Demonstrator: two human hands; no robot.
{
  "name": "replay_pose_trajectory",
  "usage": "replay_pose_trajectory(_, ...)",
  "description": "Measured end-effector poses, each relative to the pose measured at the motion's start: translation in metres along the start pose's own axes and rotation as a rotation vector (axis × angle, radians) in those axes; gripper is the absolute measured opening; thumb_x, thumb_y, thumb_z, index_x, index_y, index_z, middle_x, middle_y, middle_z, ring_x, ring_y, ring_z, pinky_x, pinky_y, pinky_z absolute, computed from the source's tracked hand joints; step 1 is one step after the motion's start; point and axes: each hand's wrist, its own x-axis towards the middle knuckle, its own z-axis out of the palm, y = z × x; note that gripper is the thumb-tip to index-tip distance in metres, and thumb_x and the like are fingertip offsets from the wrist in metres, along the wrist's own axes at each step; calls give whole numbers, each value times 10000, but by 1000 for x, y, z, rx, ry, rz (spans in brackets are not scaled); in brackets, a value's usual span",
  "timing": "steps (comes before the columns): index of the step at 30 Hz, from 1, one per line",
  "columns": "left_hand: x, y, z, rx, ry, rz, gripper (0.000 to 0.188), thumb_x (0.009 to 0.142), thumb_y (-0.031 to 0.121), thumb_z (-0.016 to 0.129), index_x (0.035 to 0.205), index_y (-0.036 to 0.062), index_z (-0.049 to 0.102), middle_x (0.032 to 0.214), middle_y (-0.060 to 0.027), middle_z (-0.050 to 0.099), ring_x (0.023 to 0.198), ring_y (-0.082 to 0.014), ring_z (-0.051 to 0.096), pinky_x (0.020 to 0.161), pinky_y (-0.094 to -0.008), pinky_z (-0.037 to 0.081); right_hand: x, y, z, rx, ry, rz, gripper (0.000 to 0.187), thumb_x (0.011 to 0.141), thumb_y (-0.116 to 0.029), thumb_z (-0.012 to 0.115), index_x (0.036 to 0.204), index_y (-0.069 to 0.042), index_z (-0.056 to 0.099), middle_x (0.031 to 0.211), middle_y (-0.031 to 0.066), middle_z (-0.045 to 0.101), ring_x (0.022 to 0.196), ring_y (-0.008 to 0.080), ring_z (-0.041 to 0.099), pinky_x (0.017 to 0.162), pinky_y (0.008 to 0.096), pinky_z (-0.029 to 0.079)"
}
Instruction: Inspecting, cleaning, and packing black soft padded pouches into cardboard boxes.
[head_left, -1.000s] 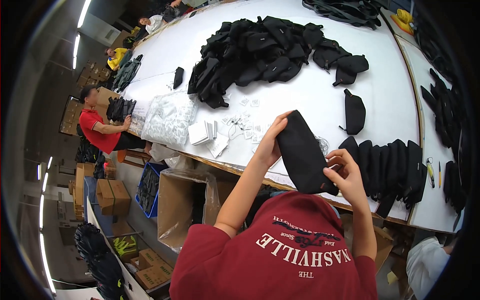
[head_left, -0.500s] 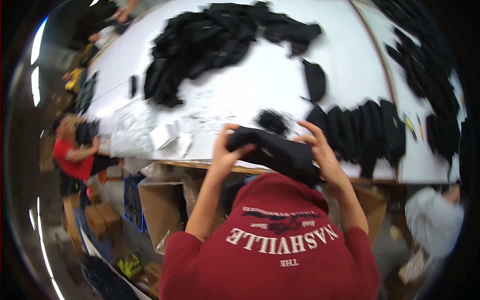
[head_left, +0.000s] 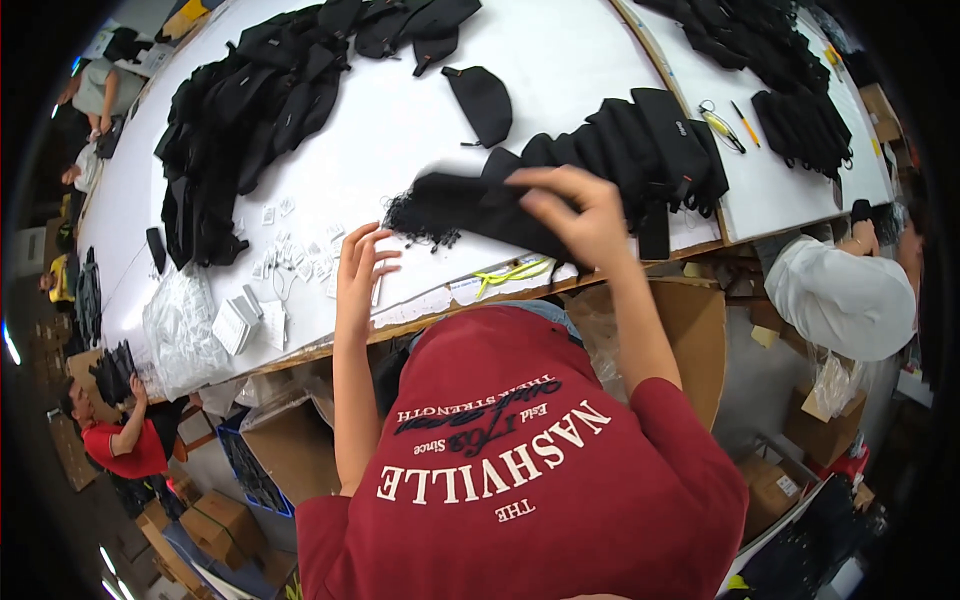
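Observation:
A long black fabric pouch (head_left: 470, 212) lies at a slant near the table's front edge, its upper edge slightly blurred. My right hand (head_left: 585, 212) hovers over its right part, fingers curved, with a gap between thumb and forefinger and nothing seen between them. My left hand (head_left: 360, 265) is raised at the table edge with its fingers apart, holding nothing. Between that hand and the pouch is a tangle of thin black cords (head_left: 408, 218). Right of the pouch, several similar black pouches (head_left: 640, 145) stand in an overlapping row. A single rounded pouch (head_left: 482, 105) lies farther back.
A large heap of black pouches (head_left: 250, 100) covers the table's far left. Small white tags (head_left: 300, 255), a clear plastic bag (head_left: 185, 335) and white card stacks (head_left: 238, 320) lie nearer. Yellow-green strips (head_left: 510, 275) rest at the edge. Yellow snips (head_left: 718, 125) lie right. Open cartons stand below.
The black pouch has gone from between both hands to the table. My left hand has come off it and moved left; my right hand has shifted over its right part. The view has turned.

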Motion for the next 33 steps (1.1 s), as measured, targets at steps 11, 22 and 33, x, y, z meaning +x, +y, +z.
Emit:
replay_pose_trajectory(11, 6, -128, -111, 1209, 407, -123, 699, 654, 322, 794, 1192, 24, 463, 1168, -191, 432, 1082, -376, 433, 940, -434, 360, 2, 76, 0, -349, 385, 50, 103, 807, -114, 622, 888, -63, 662, 753, 76, 596, 620, 176, 578, 590, 286, 465)
replay_pose_trajectory(22, 10, -116, -106, 1333, 596, 111, 621, 601, 212, 815, 1115, 49, 506, 1148, -89, 495, 1113, -315, 404, 916, -449, 330, -9, 178, 131, -706, -215, 98, 130, 784, -90, 598, 835, -6, 512, 815, 166, 611, 726, 349, 628, 648, 444, 505)
replay_pose_trajectory(33, 3, -92, -118, 1056, 468, -124, 292, 733, 125, 666, 795, 33, 397, 691, -144, 445, 656, -313, 436, 652, -369, 390, -41, 136, 66, -944, -438, 311, 236, 742, -115, 640, 928, -4, 546, 837, 172, 638, 801, 358, 632, 682, 442, 511)
